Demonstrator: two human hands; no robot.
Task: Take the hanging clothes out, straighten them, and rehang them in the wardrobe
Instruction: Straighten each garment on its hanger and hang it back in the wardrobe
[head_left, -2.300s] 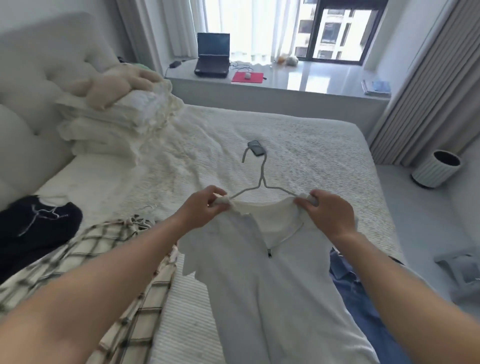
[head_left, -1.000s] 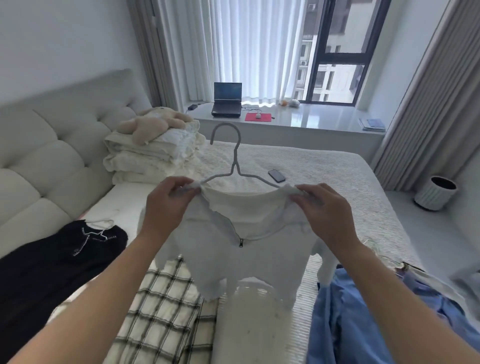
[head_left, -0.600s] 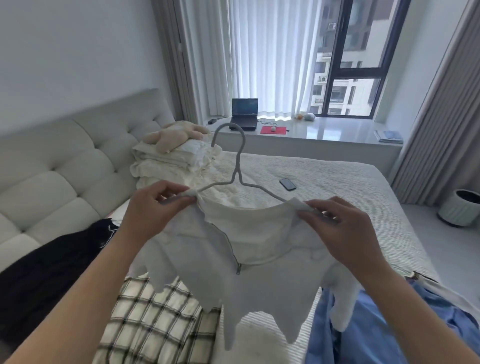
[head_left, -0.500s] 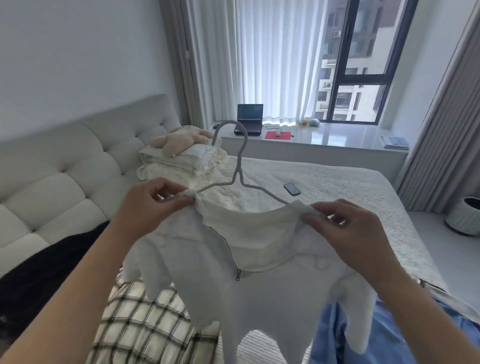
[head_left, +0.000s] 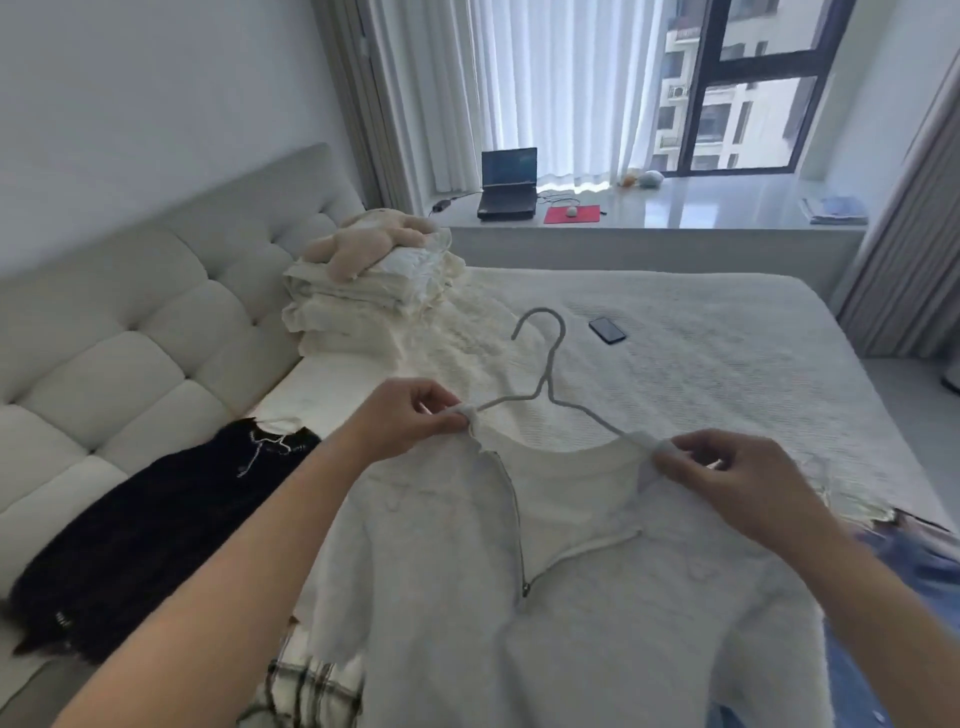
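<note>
Left hand (head_left: 402, 418) and right hand (head_left: 727, 480) each pinched shut on a shoulder of the fuzzy white zip-neck top (head_left: 545, 597), on its thin pale wire hanger (head_left: 545, 374). Top now lower and flatter over the bed (head_left: 727, 332) than half a second ago. Beyond: black knit garment (head_left: 156, 519), phone (head_left: 607, 330), stacked cream bedding (head_left: 363, 301).

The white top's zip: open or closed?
Partly open: the zip on the white top gapes at the neck; its pull sits lower.
</note>
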